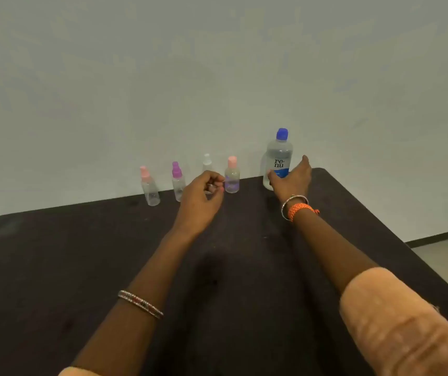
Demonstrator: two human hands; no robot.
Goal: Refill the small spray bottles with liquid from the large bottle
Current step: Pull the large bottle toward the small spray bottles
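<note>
A large clear bottle (279, 156) with a blue cap stands upright at the far right of the dark table (81, 253). My right hand (292, 180) wraps around its lower part. Left of it, along the far edge, stand several small spray bottles: one with a peach cap and purple label (232, 176), one with a clear cap (207, 162), one with a purple cap (177, 180) and one with a pink cap (148, 188). My left hand (203, 196) hovers in front of the clear-capped and purple-capped bottles with its fingers curled in, holding nothing that I can see.
A plain pale wall (217, 77) rises right behind the bottles. The table's right edge runs diagonally toward me, with light floor (445, 253) beyond it.
</note>
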